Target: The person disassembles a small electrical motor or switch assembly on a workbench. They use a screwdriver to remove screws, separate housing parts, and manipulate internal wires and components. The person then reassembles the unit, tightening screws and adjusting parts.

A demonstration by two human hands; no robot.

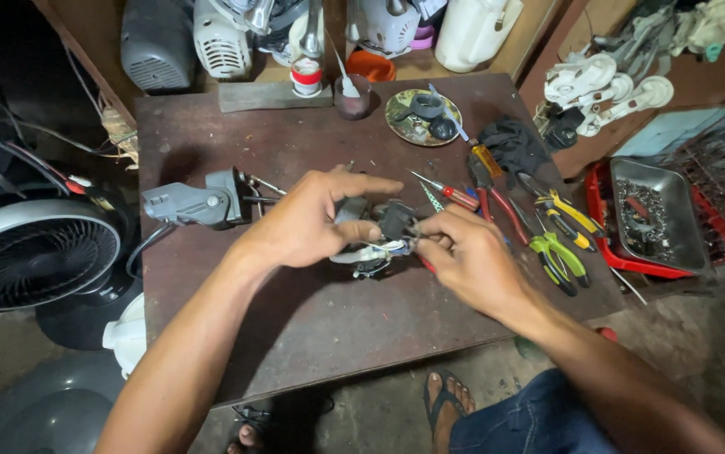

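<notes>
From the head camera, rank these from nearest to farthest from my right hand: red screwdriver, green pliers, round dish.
From the right hand:
1. Red screwdriver, just above it.
2. Green pliers, to its right.
3. Round dish, at the table's far edge.

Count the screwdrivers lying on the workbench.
2: a red-handled screwdriver just beyond the right hand, and a yellow-handled screwdriver near the round dish. Others may hide among the pliers.

A dark brown tabletop [295, 319] carries a round plate [422, 117] at its far edge; nearer than the plate lie a red-handled screwdriver [451, 194], green-handled pliers [558, 259] and a grey housing [198, 202].
</notes>
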